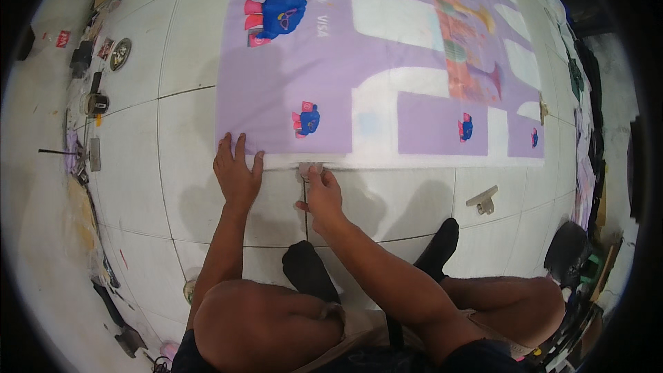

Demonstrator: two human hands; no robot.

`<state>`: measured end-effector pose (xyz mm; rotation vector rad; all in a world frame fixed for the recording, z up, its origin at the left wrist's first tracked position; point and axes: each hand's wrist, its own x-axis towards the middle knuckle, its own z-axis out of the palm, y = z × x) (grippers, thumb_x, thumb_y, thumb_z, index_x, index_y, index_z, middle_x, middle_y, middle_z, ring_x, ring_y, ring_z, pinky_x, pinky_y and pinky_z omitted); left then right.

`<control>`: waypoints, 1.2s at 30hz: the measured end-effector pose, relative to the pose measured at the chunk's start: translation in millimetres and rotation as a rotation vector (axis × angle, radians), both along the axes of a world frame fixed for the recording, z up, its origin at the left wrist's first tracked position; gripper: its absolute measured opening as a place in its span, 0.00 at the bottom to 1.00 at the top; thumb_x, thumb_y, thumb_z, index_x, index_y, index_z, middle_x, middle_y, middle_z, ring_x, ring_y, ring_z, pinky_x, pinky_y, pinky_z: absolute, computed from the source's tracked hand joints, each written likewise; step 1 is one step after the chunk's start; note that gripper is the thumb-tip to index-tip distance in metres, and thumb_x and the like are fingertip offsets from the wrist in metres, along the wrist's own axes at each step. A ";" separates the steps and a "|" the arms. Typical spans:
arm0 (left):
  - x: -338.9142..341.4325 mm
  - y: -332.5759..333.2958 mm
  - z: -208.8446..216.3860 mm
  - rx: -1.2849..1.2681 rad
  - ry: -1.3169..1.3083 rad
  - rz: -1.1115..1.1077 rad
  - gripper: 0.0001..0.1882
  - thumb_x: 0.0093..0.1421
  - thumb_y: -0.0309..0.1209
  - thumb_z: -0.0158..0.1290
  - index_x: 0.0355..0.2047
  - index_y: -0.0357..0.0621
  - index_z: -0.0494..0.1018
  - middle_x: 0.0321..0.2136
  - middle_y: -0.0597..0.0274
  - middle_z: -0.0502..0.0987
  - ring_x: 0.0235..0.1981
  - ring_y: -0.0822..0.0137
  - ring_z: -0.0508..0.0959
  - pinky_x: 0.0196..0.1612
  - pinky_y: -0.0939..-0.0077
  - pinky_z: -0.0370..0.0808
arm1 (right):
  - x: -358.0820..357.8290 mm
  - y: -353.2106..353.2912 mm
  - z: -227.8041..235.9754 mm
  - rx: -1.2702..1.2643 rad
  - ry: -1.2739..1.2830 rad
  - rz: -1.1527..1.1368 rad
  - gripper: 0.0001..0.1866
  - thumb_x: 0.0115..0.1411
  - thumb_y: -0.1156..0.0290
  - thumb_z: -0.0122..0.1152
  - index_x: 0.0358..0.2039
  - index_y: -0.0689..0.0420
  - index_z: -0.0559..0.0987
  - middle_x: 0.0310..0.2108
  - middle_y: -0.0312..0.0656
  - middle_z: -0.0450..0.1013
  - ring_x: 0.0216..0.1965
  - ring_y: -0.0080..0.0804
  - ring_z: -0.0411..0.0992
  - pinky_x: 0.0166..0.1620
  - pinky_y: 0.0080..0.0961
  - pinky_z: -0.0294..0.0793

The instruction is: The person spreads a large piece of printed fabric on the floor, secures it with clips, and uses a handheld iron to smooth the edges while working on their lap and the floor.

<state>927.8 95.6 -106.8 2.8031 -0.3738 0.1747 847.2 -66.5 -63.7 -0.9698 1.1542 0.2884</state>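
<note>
A large sheet of printed fabric point(262, 83), lilac and white with blue cartoon figures, lies spread on the tiled floor before me. My left hand point(238, 171) presses on its near left corner, fingers spread. At the sheet's near edge, my right hand point(326, 197) pinches a grey metal bulldog clip point(304, 169) between thumb and fingers. The clip sits at the white border; whether its jaws grip the fabric is hidden. Another bulldog clip point(483, 200) lies loose on the floor to the right of my right hand.
My socked feet point(307, 271) rest on the tiles just below the sheet. Along the left wall lie a round metal dish point(120, 54), a tape dispenser point(97, 103) and other clutter. A clip point(544, 109) sits at the sheet's right edge, and dark items point(568, 247) are piled at right.
</note>
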 end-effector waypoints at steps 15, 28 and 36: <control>11.2 6.9 -3.7 0.058 0.025 -0.075 0.29 0.63 0.44 0.55 0.60 0.43 0.68 0.62 0.43 0.63 0.63 0.45 0.63 0.63 0.48 0.57 | -91.5 -32.2 -24.4 -0.286 -0.053 0.451 0.28 0.57 0.48 0.65 0.33 0.67 0.78 0.25 0.42 0.74 0.29 0.30 0.72 0.35 0.28 0.72; 17.3 6.3 2.2 0.022 -0.026 -0.116 0.26 0.61 0.38 0.57 0.57 0.39 0.70 0.60 0.37 0.65 0.61 0.41 0.65 0.63 0.51 0.62 | -26.7 -154.4 -8.2 -1.530 -0.492 0.930 0.14 0.54 0.68 0.68 0.42 0.53 0.81 0.43 0.38 0.75 0.46 0.40 0.71 0.48 0.38 0.70; 11.0 -13.1 7.1 -0.211 0.131 -0.504 0.16 0.53 0.31 0.63 0.43 0.46 0.79 0.53 0.51 0.73 0.58 0.48 0.70 0.63 0.53 0.64 | -22.5 -175.3 -27.4 -1.466 -0.655 0.996 0.05 0.54 0.65 0.66 0.31 0.50 0.83 0.41 0.31 0.74 0.47 0.33 0.69 0.50 0.36 0.63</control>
